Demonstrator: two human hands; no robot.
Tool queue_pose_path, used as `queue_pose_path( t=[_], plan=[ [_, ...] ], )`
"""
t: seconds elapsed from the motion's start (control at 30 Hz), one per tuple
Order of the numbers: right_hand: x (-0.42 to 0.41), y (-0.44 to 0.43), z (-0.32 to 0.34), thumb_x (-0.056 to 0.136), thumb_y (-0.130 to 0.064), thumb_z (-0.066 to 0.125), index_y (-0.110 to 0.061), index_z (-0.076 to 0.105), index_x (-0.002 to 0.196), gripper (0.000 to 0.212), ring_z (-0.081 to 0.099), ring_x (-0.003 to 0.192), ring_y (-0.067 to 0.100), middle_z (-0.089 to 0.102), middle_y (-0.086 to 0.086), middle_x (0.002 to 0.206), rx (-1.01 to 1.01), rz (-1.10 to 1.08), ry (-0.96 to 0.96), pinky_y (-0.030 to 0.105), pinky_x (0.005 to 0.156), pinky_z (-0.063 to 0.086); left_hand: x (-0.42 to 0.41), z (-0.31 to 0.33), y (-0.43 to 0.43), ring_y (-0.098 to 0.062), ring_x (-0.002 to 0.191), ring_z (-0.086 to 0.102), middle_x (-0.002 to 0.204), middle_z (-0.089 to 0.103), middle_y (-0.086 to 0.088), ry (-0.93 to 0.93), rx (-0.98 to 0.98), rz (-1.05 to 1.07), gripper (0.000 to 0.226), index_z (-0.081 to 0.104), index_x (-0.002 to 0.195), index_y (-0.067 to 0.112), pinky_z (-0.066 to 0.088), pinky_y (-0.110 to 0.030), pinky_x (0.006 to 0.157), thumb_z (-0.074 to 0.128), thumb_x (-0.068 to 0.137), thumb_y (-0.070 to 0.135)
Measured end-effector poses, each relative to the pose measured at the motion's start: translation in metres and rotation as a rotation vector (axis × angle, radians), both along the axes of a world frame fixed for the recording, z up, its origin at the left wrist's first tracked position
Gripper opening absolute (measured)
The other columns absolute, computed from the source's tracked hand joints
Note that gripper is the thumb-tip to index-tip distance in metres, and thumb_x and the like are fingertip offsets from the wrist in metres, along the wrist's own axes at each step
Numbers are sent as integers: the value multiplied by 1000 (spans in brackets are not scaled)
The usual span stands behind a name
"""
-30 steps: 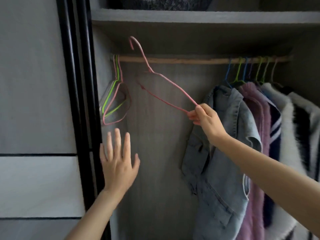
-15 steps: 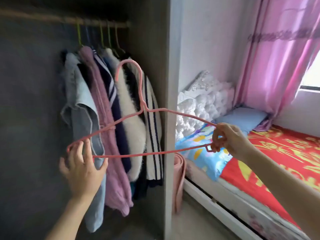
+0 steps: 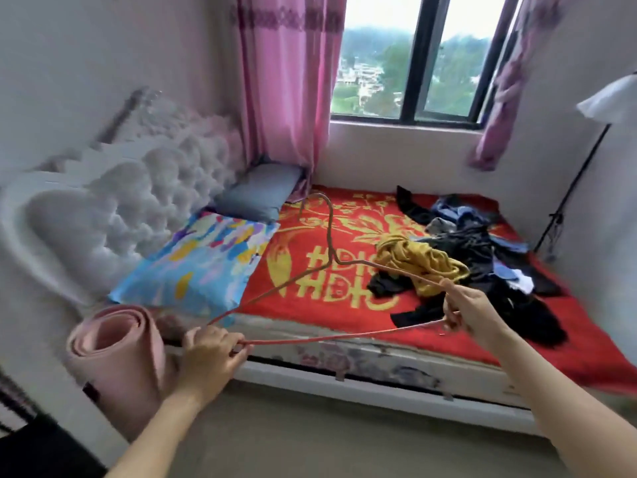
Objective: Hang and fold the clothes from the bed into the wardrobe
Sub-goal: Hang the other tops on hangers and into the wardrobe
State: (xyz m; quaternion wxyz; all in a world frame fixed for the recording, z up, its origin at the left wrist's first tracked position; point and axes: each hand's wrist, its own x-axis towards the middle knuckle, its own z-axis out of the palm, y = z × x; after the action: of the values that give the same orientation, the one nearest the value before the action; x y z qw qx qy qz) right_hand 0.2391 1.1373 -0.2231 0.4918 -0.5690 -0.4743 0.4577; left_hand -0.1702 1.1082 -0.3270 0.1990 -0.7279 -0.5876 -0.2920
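I hold a pink wire hanger point(image 3: 327, 246) out in front of me, hook pointing up and away. My left hand point(image 3: 210, 353) grips its left corner and my right hand point(image 3: 472, 312) grips its right corner. Beyond it lies the bed with a red and gold blanket point(image 3: 310, 291). On the blanket's right half sits a heap of clothes: a crumpled mustard-yellow garment point(image 3: 417, 260) in front, dark and blue garments point(image 3: 482, 250) behind and beside it. The wardrobe is out of view.
A rolled pink mat point(image 3: 117, 350) stands against the bed's near left corner. Two pillows, one colourful point(image 3: 196, 263) and one grey-blue point(image 3: 258, 191), lie by the white tufted headboard point(image 3: 113, 205). A black stand point(image 3: 572, 194) rises at the right wall. Bare floor point(image 3: 327, 439) lies before the bed.
The view has swung from the wardrobe's hanging clothes round to the bed. My left hand has closed on the hanger's left corner; both hands now carry it toward the clothes heap.
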Motion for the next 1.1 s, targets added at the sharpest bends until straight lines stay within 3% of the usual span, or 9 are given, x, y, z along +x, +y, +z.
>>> queue_pose_path(
  t=[0.1,0.17,0.23,0.33,0.47,0.67,0.83,0.93,1.1],
  plan=[
    [38,-4,-24,31,-81,72,-8,44,57,83,43,29,14,42,1,40,-39,-78,14,21,32,38,34,-10,33,-17,61,64,58,58,10,28,-125,-133,35,68,66,24,48,-31,58,44,73,48],
    [53,1,-37,52,-72,72,-7,44,62,72,48,31,16,45,6,47,-96,-142,2,25,35,45,51,-17,62,-20,60,64,59,60,7,19,-173,-184,26,70,67,20,49,-31,48,60,70,44],
    [58,10,-49,79,-51,58,-7,46,65,48,52,36,16,48,10,56,-144,-185,-53,26,39,47,58,-24,85,-20,59,63,60,61,6,-31,-228,-221,20,72,69,18,49,-31,45,86,60,29],
    [72,44,-66,94,-34,48,-8,48,66,39,55,44,14,55,10,60,-209,-252,-152,24,45,46,71,-39,136,-18,60,60,59,60,7,-85,-284,-297,30,74,71,17,51,-29,45,93,48,17],
    [82,110,-76,97,-24,45,-3,52,65,39,54,53,19,55,11,60,-273,-277,-254,15,45,45,82,-58,220,-15,57,58,58,59,8,-119,-298,-389,31,74,71,18,54,-32,47,94,47,15],
    [87,192,-90,98,-22,46,-5,61,75,32,38,36,4,44,2,52,-362,-310,-501,15,36,30,97,-73,316,-13,58,59,54,56,13,-136,-385,-436,32,73,66,22,44,-24,40,95,43,20],
    [97,232,-121,97,-25,48,-16,55,83,18,49,70,19,54,1,71,-435,-319,-712,30,64,32,119,-96,366,-13,57,56,55,56,13,-187,-496,-465,28,74,67,19,32,-16,46,94,47,17],
    [117,246,-142,96,-23,48,-21,54,88,10,55,82,26,61,12,89,-525,-355,-769,29,65,33,146,-107,390,-11,54,57,54,57,11,-105,-542,-499,32,73,63,21,33,-14,46,96,41,18],
    [152,271,-167,97,-16,45,-18,55,88,13,53,82,25,61,11,88,-565,-380,-778,30,65,32,188,-126,414,-14,55,60,54,57,9,-19,-634,-436,32,69,59,25,44,-31,51,96,42,22]
  ],
)
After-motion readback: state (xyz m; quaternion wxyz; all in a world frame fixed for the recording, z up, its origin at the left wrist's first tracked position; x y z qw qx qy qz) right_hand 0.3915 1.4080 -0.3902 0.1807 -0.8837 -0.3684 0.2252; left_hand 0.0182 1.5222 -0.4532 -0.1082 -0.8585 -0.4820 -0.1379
